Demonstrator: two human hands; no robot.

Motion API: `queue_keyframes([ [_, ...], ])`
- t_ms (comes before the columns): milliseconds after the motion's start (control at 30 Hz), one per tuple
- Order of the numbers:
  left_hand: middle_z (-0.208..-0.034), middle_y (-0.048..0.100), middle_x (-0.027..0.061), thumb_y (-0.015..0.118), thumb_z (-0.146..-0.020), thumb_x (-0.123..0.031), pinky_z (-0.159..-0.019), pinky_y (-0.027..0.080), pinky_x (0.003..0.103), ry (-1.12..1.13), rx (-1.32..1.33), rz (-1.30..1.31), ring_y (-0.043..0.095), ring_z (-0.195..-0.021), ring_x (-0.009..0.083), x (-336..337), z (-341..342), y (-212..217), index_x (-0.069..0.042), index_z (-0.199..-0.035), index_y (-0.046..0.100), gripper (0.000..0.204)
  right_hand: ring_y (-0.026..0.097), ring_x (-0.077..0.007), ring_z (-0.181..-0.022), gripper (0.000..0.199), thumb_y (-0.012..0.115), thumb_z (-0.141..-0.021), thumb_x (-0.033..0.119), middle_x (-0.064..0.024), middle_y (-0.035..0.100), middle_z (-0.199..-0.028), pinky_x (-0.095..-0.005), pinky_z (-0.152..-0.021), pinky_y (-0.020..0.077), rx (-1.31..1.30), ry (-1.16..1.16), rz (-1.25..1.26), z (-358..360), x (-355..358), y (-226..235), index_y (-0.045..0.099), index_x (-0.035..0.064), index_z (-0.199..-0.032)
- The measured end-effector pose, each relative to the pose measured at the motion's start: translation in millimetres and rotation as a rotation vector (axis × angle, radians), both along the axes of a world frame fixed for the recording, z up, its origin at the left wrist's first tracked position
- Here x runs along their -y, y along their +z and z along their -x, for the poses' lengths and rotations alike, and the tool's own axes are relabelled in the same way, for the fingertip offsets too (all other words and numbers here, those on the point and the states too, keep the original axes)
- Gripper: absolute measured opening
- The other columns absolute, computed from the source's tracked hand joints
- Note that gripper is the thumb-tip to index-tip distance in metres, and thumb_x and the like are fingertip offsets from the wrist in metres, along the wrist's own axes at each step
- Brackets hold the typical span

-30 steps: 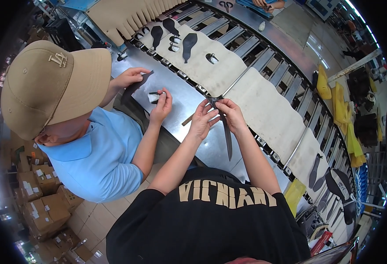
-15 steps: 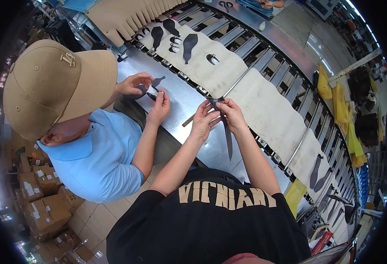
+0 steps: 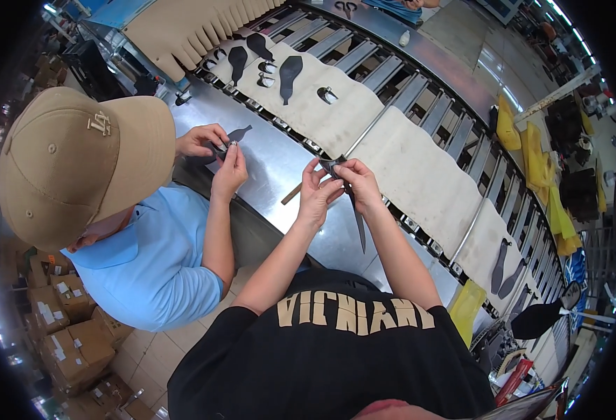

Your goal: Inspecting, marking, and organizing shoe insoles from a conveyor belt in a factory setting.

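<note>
In front of me, over the metal table edge by the conveyor, both hands hold one dark shoe part. A long, narrow, pointed dark piece hangs from it toward me, and a short curved band is at its top. My left hand pinches the band's left side, fingers bent around it. My right hand grips the upper end from the other side, thumb on top. The fingers hide much of the join. A thin brown stick lies on the metal table, left of my left hand.
At my left a co-worker in a tan cap handles a small dark part above a dark sole piece. Several dark sole pieces and white-lined bands lie on the cream conveyor cloth. Yellow sheeting hangs at right.
My hands keep their hold, with slight finger shifts. The co-worker's hands have drawn closer together. A dark sole-shaped piece now stands out at the far right. The whole view has shifted slightly.
</note>
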State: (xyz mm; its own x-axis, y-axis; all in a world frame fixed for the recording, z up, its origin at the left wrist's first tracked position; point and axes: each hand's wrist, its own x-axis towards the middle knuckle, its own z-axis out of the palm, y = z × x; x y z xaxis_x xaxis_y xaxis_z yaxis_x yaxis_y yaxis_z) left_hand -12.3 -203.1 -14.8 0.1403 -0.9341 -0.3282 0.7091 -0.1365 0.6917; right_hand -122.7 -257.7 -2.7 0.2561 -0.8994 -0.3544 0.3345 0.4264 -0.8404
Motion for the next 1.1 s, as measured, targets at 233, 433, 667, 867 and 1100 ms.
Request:
queue_keyframes([
  [233, -0.121, 0.05, 0.0044, 0.068, -0.077, 0.006, -0.08, 0.056, 0.033, -0.026, 0.046, 0.063, 0.06, -0.1, 0.0179, 4, 0, -3, -0.016, -0.137, 0.036, 0.072, 0.056, -0.0081, -0.073, 0.008, 0.069, -0.082, 0.009, 0.0002, 0.062, -0.079, -0.0228, -0.066, 0.0442, -0.057, -0.03, 0.023, -1, -1, 0, 0.061, 0.0073, -0.082],
  [433, -0.119, 0.05, 0.0054, 0.068, -0.076, 0.007, -0.076, 0.056, 0.028, -0.008, 0.097, 0.079, 0.062, -0.094, 0.0157, -2, 3, -4, -0.014, -0.135, 0.038, 0.07, 0.055, -0.0077, -0.071, 0.007, 0.067, -0.081, 0.009, 0.0008, 0.062, -0.078, -0.0221, -0.065, 0.0434, -0.076, -0.039, 0.046, 1, -8, -5, 0.06, 0.0081, -0.08],
  [667, -0.117, 0.051, 0.005, 0.069, -0.073, 0.008, -0.075, 0.056, 0.027, -0.086, 0.16, 0.107, 0.061, -0.095, 0.0167, 5, 9, -19, -0.012, -0.134, 0.039, 0.07, 0.055, -0.0089, -0.087, 0.013, 0.065, -0.086, 0.019, 0.0017, 0.063, -0.087, -0.024, -0.075, 0.0427, -0.023, 0.089, -0.029, 36, -4, -17, 0.066, 0.01, -0.095],
  [867, -0.111, 0.055, 0.0052, 0.068, -0.075, 0.004, -0.081, 0.056, 0.038, -0.097, 0.064, 0.12, 0.061, -0.099, 0.0221, 7, -13, -13, -0.019, -0.135, 0.039, 0.07, 0.061, -0.0159, -0.086, 0.038, 0.069, -0.081, 0.038, -0.0057, 0.068, -0.094, -0.0293, -0.073, 0.0481, -0.768, 0.034, 0.063, 163, -67, -52, 0.067, 0.0061, -0.102],
  [1100, -0.122, 0.057, 0.0164, 0.062, -0.076, 0.004, -0.088, 0.053, 0.037, -0.24, -0.016, 0.151, 0.06, -0.104, 0.0234, 15, -32, -13, -0.018, -0.139, 0.036, 0.072, 0.06, -0.0323, -0.07, 0.025, 0.078, -0.07, 0.02, -0.0119, 0.059, -0.073, -0.041, -0.065, 0.0486, -1.528, 0.161, 0.209, 196, -206, -84, 0.057, 0.006, -0.075],
])
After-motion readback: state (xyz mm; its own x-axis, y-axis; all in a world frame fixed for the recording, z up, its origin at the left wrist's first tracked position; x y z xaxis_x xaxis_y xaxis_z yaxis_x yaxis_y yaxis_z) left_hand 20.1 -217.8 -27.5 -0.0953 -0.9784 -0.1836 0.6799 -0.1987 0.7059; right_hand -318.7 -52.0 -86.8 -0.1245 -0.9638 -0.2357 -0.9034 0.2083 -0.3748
